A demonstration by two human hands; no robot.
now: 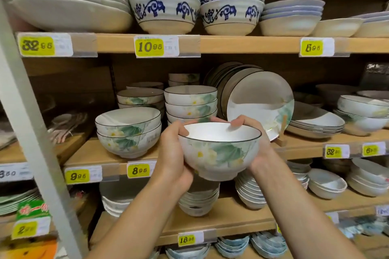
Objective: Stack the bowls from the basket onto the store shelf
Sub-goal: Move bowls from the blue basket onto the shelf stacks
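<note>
While both hands cup it, bowl (219,149) hangs upright in front of middle shelf (210,159). Left hand (171,153) grips its left side, thumb over rim. Right hand (255,143) grips its right side, fingers curled over far rim. Stack (190,104) of matching bowls just behind; pair (128,131) to the left.

The tan wooden shelf (88,157) carries two nested white lotus-printed bowls (128,132), a taller stack of matching bowls (190,103) beside them, and a black-rimmed plate (259,101) propped upright.
</note>
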